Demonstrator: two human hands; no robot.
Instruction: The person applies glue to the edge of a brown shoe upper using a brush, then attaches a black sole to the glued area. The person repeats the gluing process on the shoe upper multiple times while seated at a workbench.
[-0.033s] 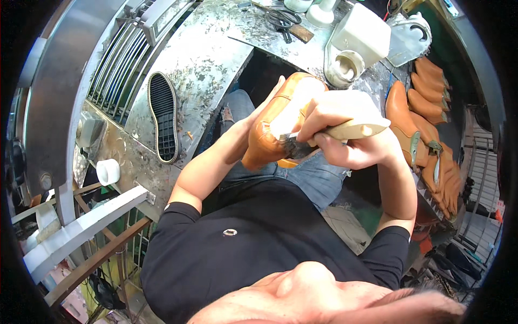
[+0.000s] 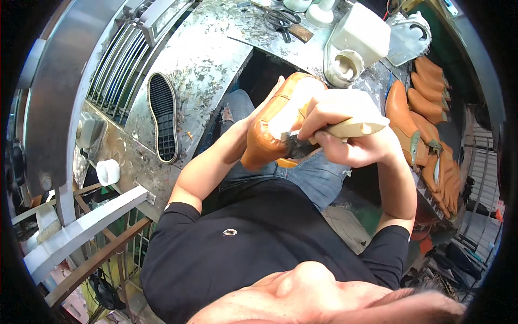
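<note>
Over my lap, a tan leather shoe upper is tilted with its pale underside facing up. My left hand wraps around its left side, the fingers lying along the leather and partly hidden behind it. A flat brush with a pale wooden handle is gripped in my right hand, thumb against fingers. Its dark bristles touch the underside near the rounded end closest to me. A black ridged sole with a light rim lies on the metal bench, left of the shoe.
Beyond my right hand stand a smeared pot and a white plastic container. Scissors lie at the back of the bench. Several tan leather uppers are piled at right. A white roll sits at left beside metal bars.
The brush bristles have shifted very slightly to the right along the shoe's underside. Both hands keep their hold.
</note>
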